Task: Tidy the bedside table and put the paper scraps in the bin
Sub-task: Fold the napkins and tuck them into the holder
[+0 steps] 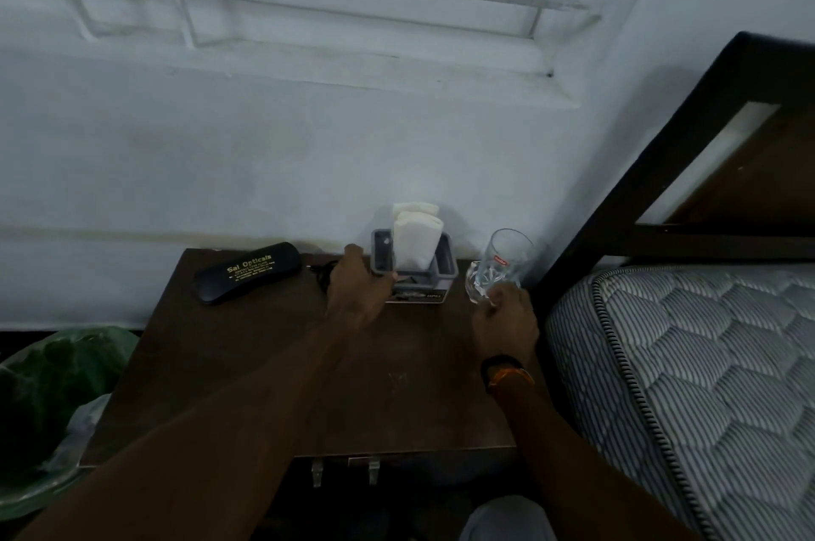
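Observation:
A dark brown bedside table (273, 386) stands against the wall. At its back middle sits a grey napkin holder (445, 264) with white folded napkins (416, 240) standing in it. My left hand (359, 284) grips the holder's left front corner, thumb up along its side. A clear drinking glass (502, 264) stands at the back right corner. My right hand (507, 317) grips the glass at its base. A black spectacle case (247, 273) lies at the back left. No paper scraps show on the table.
A bin lined with a green plastic bag (53, 381) stands on the floor to the table's left. A mattress (688, 373) and dark headboard (661, 170) crowd the right side. A dark cable (324, 271) lies behind my left hand. The wall and window sill are close behind.

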